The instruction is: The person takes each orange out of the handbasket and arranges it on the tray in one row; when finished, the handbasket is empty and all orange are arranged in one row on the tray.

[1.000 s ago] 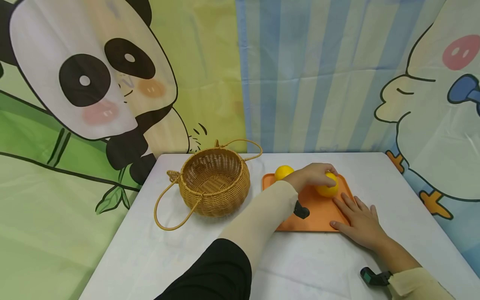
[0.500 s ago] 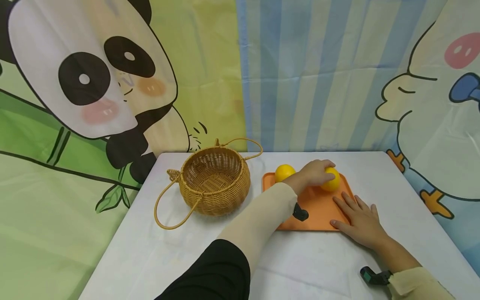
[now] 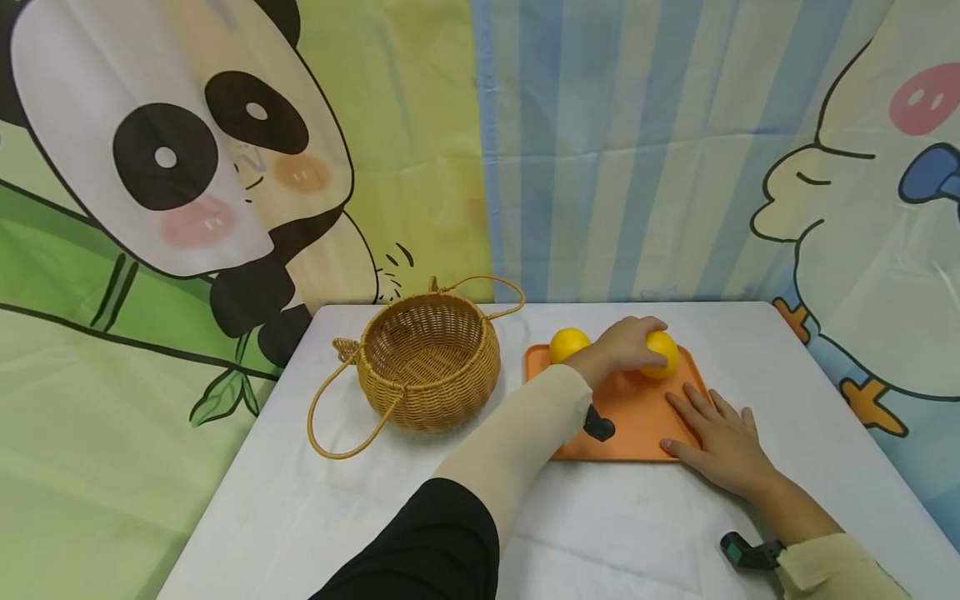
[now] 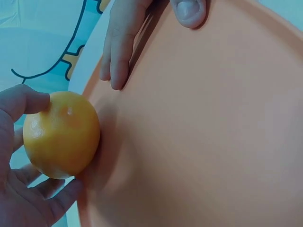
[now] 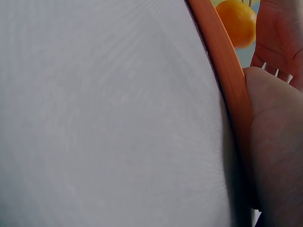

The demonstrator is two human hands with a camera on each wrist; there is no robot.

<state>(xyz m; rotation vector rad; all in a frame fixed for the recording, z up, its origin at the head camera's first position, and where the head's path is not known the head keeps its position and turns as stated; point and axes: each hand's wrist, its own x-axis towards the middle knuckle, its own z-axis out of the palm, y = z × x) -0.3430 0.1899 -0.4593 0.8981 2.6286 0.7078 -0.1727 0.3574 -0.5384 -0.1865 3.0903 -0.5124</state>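
Note:
My left hand (image 3: 626, 343) grips an orange (image 3: 662, 355) over the back right part of an orange-coloured tray (image 3: 622, 417). In the left wrist view the thumb lies on one side of this orange (image 4: 61, 135), with the other fingers curled beneath and behind it. A second orange (image 3: 568, 345) sits at the tray's back left corner, partly covered by the left wrist. My right hand (image 3: 716, 446) rests on the tray's right edge with its fingers spread. Its thumb base lies along the tray rim (image 5: 227, 71) in the right wrist view.
A round wicker basket (image 3: 431, 400) stands left of the tray, its two looped handles folded outward. A white cloth (image 3: 600, 533) covers the table. Behind hangs a printed curtain (image 3: 637, 150) with a panda and a white bird.
My left hand has shifted slightly back and up with the gripped orange, away from me. The right hand, tray and basket stay where they were.

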